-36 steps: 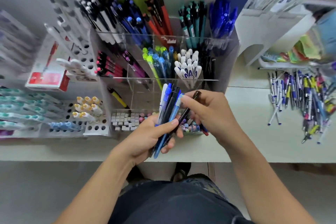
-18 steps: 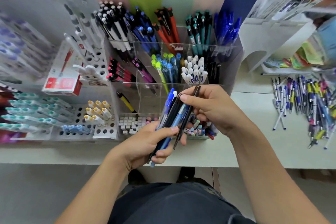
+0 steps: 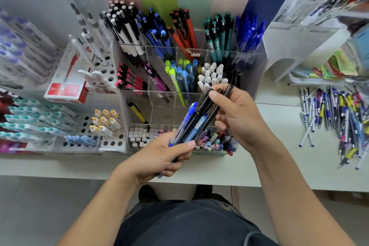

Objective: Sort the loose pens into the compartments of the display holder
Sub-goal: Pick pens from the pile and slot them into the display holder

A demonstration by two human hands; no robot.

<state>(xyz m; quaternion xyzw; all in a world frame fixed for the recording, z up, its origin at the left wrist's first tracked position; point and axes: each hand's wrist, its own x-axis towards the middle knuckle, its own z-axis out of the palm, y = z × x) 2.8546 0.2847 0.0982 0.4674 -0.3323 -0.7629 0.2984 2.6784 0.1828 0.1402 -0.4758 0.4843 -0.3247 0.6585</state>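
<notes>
Two or three black pens are being pinched near their upper ends by the right hand, thumb on top, just right of the frame's centre; the exact count is hard to tell. Their long axes are running from lower left up to upper right, the clip ends reaching past the thumb toward the display holder, the lower ends still lying among the bundle of blue and black pens that the left hand is clutching below centre. That bundle is fanning the same way, tips down in the fist, caps pointing up and right. So the black pens are lying above and to the right of the left grip, and the right hand is the nearer one to the clear compartments behind. The move probably turns on drawing them out along their own axis, up and right, clear of the bundle, then tipping them upright over a compartment; the dark pens in the middle row just behind the thumb look like the match, though that is a guess. The pile of loose pens is lying on the table at the right edge, well apart from both hands.
</notes>
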